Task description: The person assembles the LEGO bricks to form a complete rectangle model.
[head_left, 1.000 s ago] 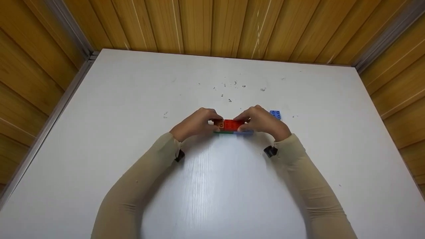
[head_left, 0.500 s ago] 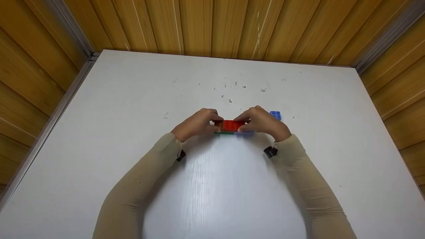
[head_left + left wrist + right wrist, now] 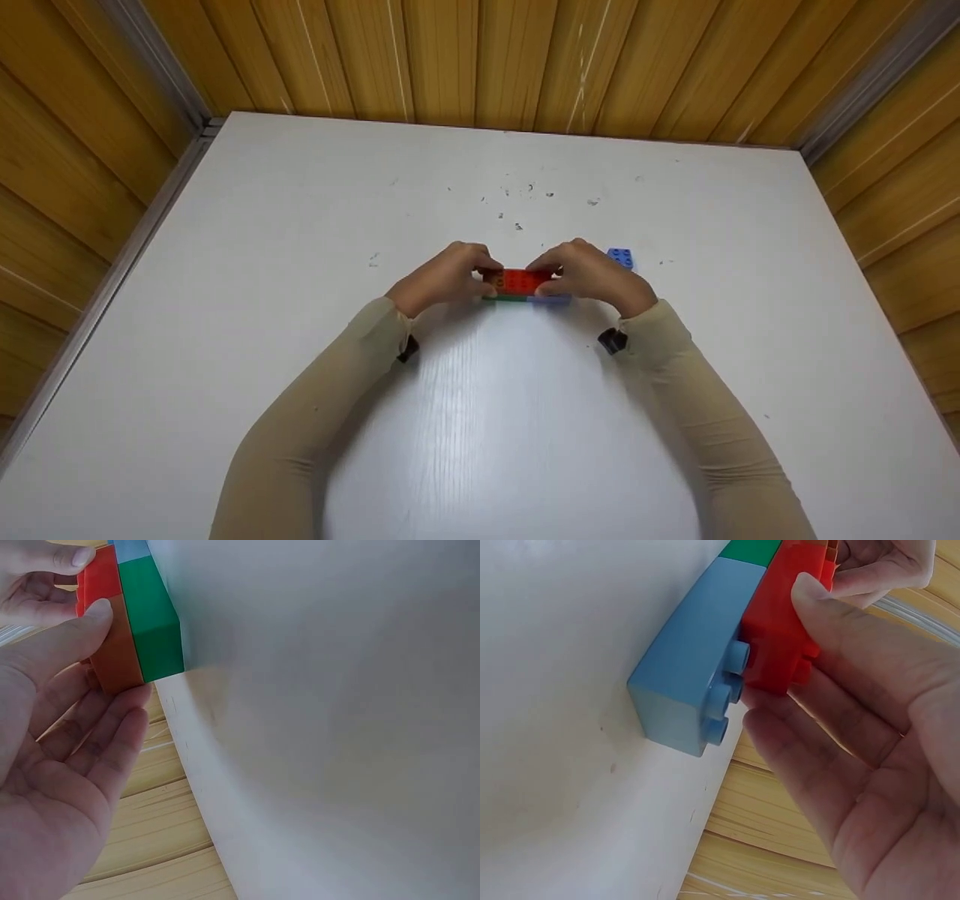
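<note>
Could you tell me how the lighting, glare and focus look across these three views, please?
Head view: even light, a pale sheen on the table near the sleeves, straight walls bowed by the wide lens. Left wrist view: the left hand is soft, the green brick sharper. Right wrist view: the blue brick is crisp, the right hand slightly blurred.

A red brick (image 3: 517,281) and an orange-brown brick (image 3: 116,652) sit on top. Under them lie a green brick (image 3: 150,615) and a light blue brick (image 3: 694,682), flat on the white table (image 3: 480,420).

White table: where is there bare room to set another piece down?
The white table is bare left of the left hand, right of the small blue brick, and between the sleeves. It is crowded where both hands, including the right hand, grip the red-topped brick stack.
</note>
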A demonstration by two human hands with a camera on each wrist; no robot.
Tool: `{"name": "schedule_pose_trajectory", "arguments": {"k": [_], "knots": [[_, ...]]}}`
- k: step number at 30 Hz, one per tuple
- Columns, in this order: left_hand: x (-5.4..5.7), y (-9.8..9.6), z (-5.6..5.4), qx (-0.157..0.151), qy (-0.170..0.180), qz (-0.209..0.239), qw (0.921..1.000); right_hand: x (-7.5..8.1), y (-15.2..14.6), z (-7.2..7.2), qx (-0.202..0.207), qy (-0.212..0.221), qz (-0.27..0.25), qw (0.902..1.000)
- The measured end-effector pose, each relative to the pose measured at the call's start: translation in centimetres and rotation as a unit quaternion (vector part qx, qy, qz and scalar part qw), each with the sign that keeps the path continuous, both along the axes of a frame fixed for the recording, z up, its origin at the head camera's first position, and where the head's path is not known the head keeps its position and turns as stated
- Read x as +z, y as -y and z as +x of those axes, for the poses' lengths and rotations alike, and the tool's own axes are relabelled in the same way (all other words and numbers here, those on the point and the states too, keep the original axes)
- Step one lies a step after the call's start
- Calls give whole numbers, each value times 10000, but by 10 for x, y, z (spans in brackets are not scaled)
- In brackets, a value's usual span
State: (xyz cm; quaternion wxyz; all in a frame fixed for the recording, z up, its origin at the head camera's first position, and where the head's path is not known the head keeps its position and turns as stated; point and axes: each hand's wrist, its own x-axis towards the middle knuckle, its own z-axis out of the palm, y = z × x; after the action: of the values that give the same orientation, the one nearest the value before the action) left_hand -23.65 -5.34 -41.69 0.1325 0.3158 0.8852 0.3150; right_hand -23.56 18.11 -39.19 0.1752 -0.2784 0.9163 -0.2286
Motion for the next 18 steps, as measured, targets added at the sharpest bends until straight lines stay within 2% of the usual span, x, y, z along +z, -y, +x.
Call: {"name": "schedule_pose_trajectory", "arguments": {"k": [6,12,18], "knots": [[-2,0,0,22,87,90,9999,-2,-2,1,143,-27,-77,9999],[-2,0,1,-14,-72,67,10000,-3,-3,1,517,-339,-194,9979],[-2,0,0,-50,-201,19,9998,-2,-4,1,557,-361,-124,9977]]}}
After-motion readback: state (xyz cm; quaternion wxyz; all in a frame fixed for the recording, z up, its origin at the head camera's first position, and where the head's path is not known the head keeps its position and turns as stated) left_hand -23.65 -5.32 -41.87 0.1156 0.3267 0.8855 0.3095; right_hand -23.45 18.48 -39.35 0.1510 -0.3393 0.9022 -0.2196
